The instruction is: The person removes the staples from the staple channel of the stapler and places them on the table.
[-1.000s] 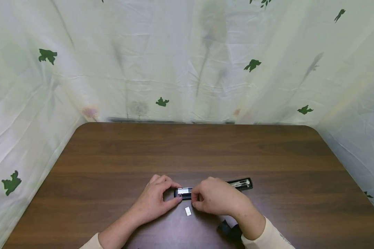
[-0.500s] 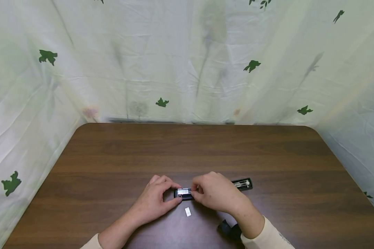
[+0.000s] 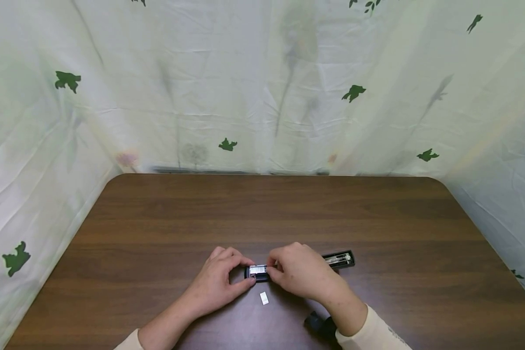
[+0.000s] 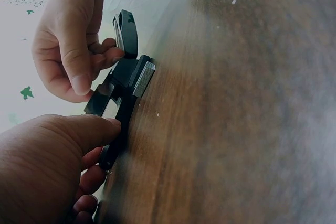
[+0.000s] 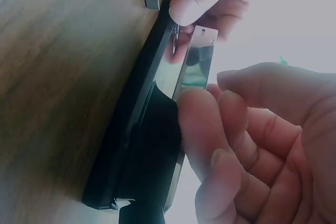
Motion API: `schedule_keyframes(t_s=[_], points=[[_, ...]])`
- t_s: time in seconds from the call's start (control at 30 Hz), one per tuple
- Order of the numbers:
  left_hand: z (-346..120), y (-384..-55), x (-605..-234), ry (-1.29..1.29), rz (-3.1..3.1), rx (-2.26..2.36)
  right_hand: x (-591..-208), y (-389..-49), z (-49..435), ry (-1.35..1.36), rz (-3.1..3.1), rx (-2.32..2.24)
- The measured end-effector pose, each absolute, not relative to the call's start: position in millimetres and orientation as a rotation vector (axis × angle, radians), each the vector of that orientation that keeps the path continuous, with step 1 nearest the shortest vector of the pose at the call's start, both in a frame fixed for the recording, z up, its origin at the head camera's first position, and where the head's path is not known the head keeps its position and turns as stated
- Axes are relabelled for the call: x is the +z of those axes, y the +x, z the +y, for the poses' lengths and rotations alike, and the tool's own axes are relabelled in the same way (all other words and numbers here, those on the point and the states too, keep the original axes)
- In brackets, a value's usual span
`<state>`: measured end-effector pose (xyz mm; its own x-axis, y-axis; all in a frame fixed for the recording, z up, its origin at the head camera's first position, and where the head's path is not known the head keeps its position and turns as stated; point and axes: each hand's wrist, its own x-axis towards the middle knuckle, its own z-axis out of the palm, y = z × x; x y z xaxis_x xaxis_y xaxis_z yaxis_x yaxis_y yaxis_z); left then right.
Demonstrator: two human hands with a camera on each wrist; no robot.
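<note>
A black stapler lies swung open on the table, its top arm stretching away to the right. My left hand grips the left end of its base between thumb and fingers. The fingers of my right hand are curled at the silvery staple magazine, pinching it along its side. Part of the stapler's middle is hidden behind that hand in the head view. Near the base lies a short strip of staples, apart from both hands; it also shows beside the stapler in the left wrist view.
A black object of unclear kind sits by my right forearm, partly covered by it. The brown wooden table has rounded far corners. A pale curtain with green bird shapes hangs around it. Tiny white specks dot the tabletop.
My right hand has shifted slightly away from me and to the left along the magazine, its fingertips closing in. The left hand, stapler base and staple strip stay nearly where they were.
</note>
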<state>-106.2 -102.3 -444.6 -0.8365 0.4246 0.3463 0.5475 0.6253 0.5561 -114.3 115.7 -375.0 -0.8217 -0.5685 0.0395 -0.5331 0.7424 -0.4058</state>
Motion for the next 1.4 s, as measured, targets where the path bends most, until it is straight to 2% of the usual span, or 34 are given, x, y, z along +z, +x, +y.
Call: schedule_keyframes(t_s=[1.4], points=[[-101.1,-105.6,-443.1,-0.777,-2.688,-1.011,-377.7,-113.1,110.9,-0.879,2.907,-0.555]])
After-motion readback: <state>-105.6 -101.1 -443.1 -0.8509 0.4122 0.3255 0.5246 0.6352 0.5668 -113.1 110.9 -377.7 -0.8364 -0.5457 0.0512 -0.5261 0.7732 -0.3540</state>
